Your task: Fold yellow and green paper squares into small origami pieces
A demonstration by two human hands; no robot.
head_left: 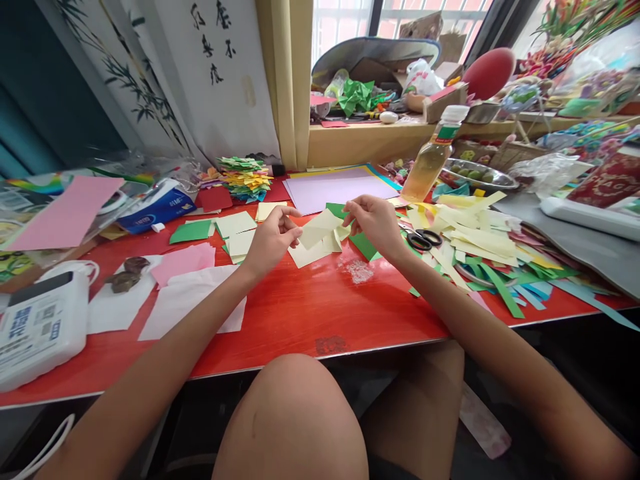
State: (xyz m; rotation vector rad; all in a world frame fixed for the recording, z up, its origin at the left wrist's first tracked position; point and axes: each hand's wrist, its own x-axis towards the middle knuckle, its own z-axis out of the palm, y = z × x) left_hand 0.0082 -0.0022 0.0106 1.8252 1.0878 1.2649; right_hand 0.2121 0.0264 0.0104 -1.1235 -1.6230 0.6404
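A pale yellow piece of paper [319,229] is pinched between the thumb and fingers of my left hand [274,241], raised a little above the table. Curled in front of the paper's right end is my right hand [374,223], thumb and fingertips together; whether they grip its edge I cannot make out. Below lie more pale yellow sheets [306,256] and a green piece of paper [364,247]. Left of my left hand are pale yellow squares [239,245], a green square [191,231] and pink paper [186,262]. Black-handled scissors [423,239] rest right of my right hand.
Cut paper strips [480,240] pile up at the right. Behind them stands a bottle of amber liquid [429,163]. Lilac sheets [335,190] and a stack of folded paper pieces [245,179] lie at the back. A white box-shaped device [45,327] sits front left.
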